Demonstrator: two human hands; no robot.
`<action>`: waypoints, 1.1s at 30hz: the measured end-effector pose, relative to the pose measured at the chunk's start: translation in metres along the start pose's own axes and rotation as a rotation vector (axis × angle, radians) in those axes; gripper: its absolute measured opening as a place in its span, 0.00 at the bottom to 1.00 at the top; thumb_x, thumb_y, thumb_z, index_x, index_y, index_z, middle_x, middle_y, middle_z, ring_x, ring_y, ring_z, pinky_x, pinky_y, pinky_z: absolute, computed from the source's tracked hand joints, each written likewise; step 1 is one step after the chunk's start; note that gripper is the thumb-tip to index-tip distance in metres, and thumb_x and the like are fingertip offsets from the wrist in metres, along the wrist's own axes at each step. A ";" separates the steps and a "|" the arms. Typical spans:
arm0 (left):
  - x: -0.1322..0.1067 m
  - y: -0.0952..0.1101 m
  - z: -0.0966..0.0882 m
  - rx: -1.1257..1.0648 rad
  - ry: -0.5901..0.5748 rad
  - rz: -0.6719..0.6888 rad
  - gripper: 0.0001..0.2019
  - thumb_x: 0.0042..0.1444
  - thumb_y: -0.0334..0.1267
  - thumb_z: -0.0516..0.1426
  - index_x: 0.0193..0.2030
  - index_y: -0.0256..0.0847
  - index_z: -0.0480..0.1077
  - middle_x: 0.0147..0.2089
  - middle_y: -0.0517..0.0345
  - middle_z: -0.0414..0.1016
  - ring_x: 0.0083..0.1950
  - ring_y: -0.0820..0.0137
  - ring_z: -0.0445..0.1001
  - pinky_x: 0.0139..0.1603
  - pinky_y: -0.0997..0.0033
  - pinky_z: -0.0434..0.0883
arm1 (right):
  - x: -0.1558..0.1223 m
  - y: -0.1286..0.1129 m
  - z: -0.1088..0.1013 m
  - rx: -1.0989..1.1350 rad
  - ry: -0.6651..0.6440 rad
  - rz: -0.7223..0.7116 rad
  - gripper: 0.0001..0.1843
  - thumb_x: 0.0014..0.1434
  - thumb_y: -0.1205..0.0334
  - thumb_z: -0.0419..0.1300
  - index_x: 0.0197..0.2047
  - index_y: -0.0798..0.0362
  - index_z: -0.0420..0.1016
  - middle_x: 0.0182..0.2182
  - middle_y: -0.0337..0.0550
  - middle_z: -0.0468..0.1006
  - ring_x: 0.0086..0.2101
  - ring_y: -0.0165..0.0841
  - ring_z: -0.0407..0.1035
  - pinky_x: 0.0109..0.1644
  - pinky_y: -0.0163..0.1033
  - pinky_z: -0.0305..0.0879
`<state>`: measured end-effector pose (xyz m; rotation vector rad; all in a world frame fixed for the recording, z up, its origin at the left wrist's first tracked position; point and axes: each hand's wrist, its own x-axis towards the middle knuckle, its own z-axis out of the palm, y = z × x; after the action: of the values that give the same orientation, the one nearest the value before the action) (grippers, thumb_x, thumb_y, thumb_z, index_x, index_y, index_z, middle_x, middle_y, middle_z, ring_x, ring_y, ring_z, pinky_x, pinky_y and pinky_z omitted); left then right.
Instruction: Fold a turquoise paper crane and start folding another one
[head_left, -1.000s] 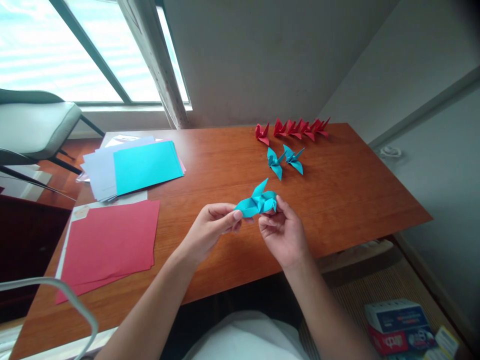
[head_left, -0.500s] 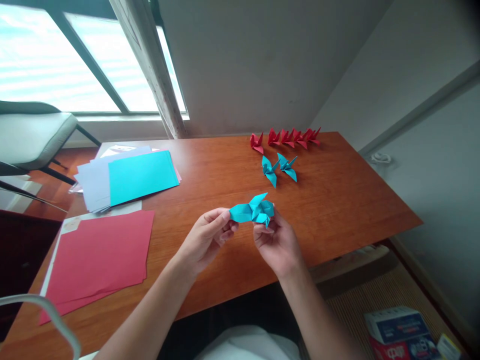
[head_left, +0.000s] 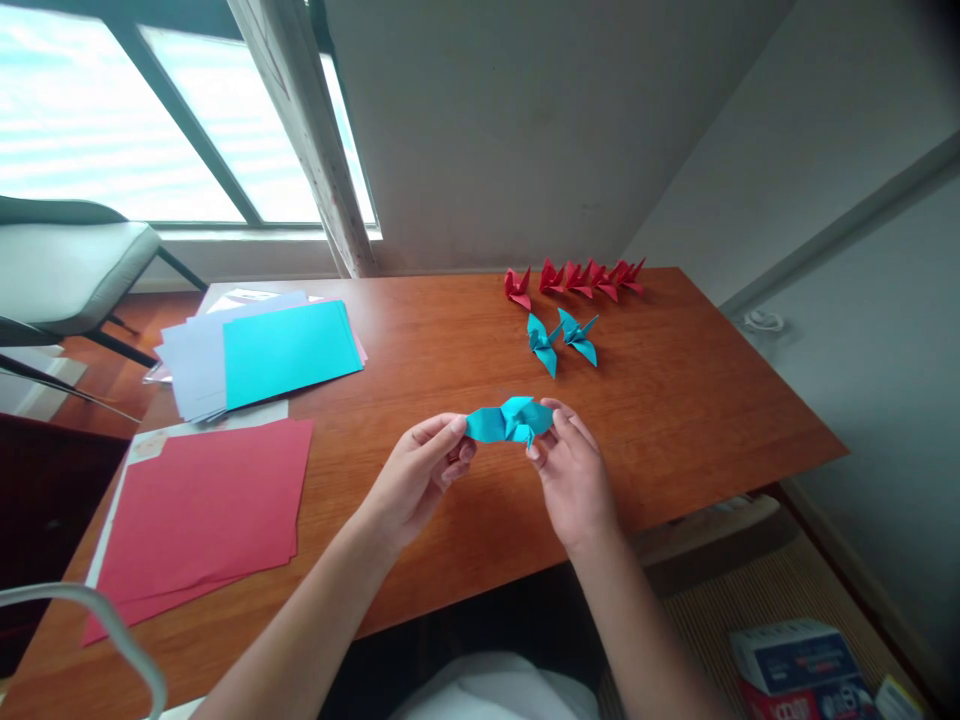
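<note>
Left hand (head_left: 416,468) and right hand (head_left: 576,470) pinch opposite ends of the blue paper crane (head_left: 516,420) between them; wing-shaping seems underway, next calling for a gentle pull, though folds look unclear

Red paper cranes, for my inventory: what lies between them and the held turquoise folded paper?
Head view: two turquoise paper cranes, on the brown wooden table.

bright window (head_left: 67,120) left | grey wall (head_left: 510,140) | chair (head_left: 71,265) | wooden table (head_left: 690,400)
</note>
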<state>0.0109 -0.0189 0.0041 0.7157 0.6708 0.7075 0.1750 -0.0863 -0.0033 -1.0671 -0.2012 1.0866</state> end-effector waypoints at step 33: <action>0.009 -0.006 -0.005 -0.060 0.068 -0.144 0.11 0.52 0.41 0.69 0.34 0.36 0.75 0.33 0.58 0.74 0.30 0.79 0.67 0.31 0.82 0.67 | 0.167 -0.195 -0.101 -0.856 -0.172 -0.572 0.15 0.53 0.50 0.72 0.39 0.50 0.81 0.29 0.42 0.84 0.28 0.32 0.77 0.29 0.34 0.70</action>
<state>0.0140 -0.0135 -0.0060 0.5846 0.7524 0.6187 0.4402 -0.0244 0.0395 -1.5302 -1.1123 0.5485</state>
